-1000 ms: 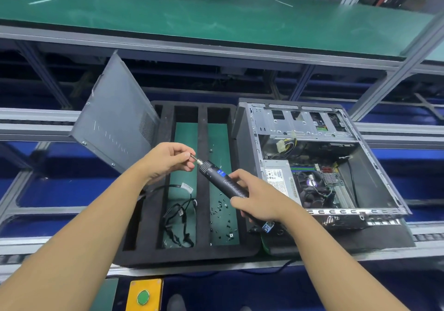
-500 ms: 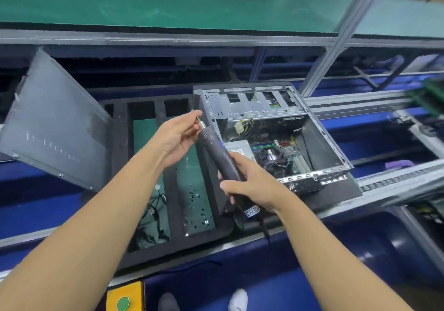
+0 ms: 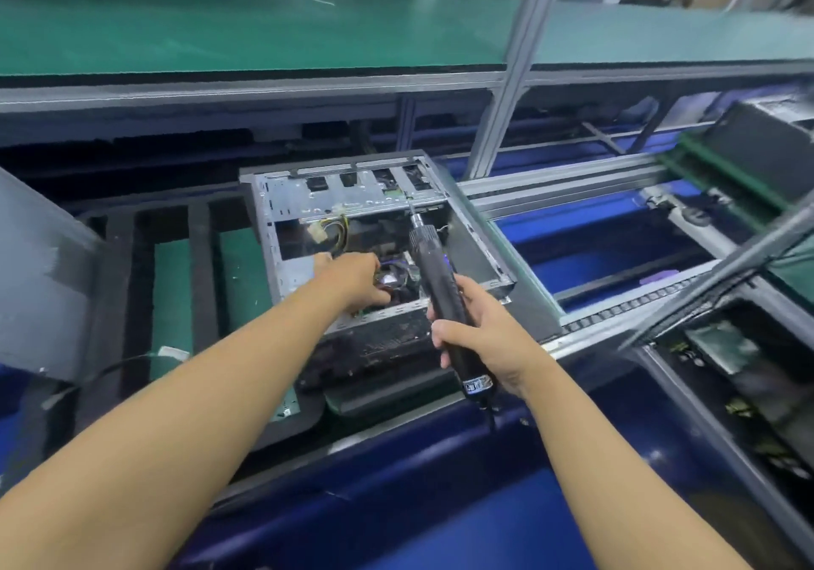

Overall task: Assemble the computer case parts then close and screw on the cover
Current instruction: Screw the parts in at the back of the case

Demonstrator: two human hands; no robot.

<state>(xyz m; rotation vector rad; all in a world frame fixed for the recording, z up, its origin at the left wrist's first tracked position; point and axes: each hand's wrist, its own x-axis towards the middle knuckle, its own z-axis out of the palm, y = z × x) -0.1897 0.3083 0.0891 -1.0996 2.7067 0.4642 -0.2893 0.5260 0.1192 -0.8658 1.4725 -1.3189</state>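
Observation:
The open computer case (image 3: 282, 199) lies on its side on the line, with the drive cage at the far end and wiring and a fan inside. My right hand (image 3: 489, 340) grips a black electric screwdriver (image 3: 434, 274) over the case, and its bit points at the far drive cage edge. My left hand (image 3: 352, 281) reaches down into the case near the fan, and its fingertips are hidden. The grey side cover (image 3: 39, 278) leans upright at the far left.
A black foam tray (image 3: 200, 261) with green-floored slots sits left of the case, with a labelled cable (image 3: 172, 351) in it. A grey upright post (image 3: 506, 84) rises behind the case. Another open chassis (image 3: 727, 349) stands at the right. A green shelf (image 3: 220, 27) runs above.
My left hand has left the screwdriver tip and gone down into the case. My right hand has swung the screwdriver right, over the case, bit toward the drive cage. The view has shifted right.

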